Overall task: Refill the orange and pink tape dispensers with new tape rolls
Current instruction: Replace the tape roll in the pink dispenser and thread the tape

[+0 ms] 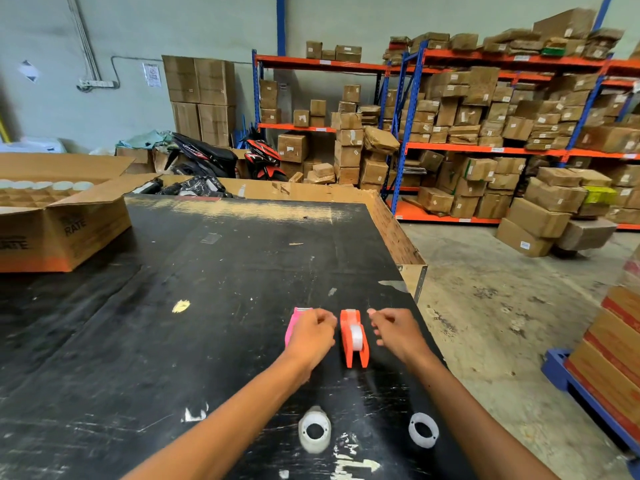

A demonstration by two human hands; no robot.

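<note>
Both arms reach out over the scuffed black table (214,306), and the two dispensers stand side by side near its right edge. The orange dispenser (354,337) is in plain sight between the hands, standing upright with a whitish tape roll (356,337) seated in its middle. The pink dispenser (293,325) is mostly hidden: the left hand (313,336) lies over it, so only its left flank and top corner peek out, and whether a roll sits inside it cannot be told. That left hand is curled, fingers bunched at the tips, but what it grips, if anything, is masked by its own knuckles. The right hand (396,332) hovers just right of the orange dispenser, fingers loosely bent and apart from it, holding nothing visible. Close to the camera, two whitish rings (314,430) lie flat on the table between the forearms, the right ring (423,429) near the right arm; motion blur softens them. An open cardboard box (62,216) sits at the far left, cut off by the frame edge.
</note>
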